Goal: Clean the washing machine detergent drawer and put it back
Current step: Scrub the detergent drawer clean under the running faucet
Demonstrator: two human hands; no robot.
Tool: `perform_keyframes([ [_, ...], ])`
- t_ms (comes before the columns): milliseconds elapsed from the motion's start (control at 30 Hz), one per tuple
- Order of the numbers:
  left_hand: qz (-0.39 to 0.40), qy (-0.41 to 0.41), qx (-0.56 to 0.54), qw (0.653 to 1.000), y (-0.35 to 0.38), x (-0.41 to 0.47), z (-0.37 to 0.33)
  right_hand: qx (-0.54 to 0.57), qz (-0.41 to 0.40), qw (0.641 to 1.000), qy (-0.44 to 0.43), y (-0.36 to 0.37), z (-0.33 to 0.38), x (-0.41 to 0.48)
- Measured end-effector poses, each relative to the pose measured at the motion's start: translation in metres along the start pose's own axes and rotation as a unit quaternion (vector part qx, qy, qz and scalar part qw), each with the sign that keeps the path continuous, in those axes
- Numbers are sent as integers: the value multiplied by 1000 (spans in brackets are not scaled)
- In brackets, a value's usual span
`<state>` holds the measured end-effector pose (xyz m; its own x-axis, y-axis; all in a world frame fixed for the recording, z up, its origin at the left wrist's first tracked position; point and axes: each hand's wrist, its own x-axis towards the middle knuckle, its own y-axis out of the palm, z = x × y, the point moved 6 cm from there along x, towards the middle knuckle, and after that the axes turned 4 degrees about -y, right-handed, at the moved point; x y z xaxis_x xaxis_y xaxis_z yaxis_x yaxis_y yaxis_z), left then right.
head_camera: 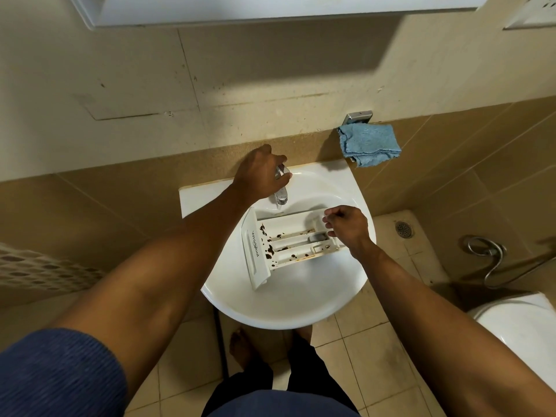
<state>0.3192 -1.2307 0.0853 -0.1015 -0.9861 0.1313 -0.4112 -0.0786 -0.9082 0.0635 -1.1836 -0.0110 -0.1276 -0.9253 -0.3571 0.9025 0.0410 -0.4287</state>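
Note:
A white detergent drawer (279, 245) lies in the white basin (288, 308), its front panel toward the left and dark dirt spots in its compartments. My left hand (258, 173) grips the chrome tap (282, 197) at the back of the basin. A thin stream of water falls from the spout beside the drawer's far edge. My right hand (349, 227) holds the drawer's rear right end, fingers curled over its edge.
A blue cloth (368, 144) hangs on a metal holder on the tiled wall, right of the tap. A white toilet (523, 326) stands at the lower right, with a hose and a floor drain (404, 229) behind it. A mirror cabinet hangs overhead.

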Motion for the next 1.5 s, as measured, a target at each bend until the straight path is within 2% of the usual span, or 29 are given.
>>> perform_keyframes([
  [500, 9, -8, -12, 1000, 6, 0, 6, 31, 1, 999, 14, -4, -3, -5],
  [867, 18, 5, -23, 1000, 5, -8, 17, 12, 7, 1000, -2, -2, -2, -4],
  [967, -8, -46, -82, 996, 4, -23, 23, 13, 15, 1000, -5, 0, -2, -4],
  [1100, -65, -200, -172, 962, 18, -68, 46, 49, 22, 999, 0, 4, 2, -4],
  [1200, -48, -285, -186, 939, 40, -107, 64, 54, 16, 998, -1, 3, 3, -1],
  [1300, -30, -315, -179, 932, 51, -127, 73, 34, 3, 999, 0, 1, 4, 1],
  [1367, -40, -292, -165, 941, 45, -119, 70, 30, 3, 1000, 3, 3, 6, 3],
  [1500, -48, -134, -141, 980, 16, -66, 34, 31, 33, 999, 0, 17, 15, 7],
])
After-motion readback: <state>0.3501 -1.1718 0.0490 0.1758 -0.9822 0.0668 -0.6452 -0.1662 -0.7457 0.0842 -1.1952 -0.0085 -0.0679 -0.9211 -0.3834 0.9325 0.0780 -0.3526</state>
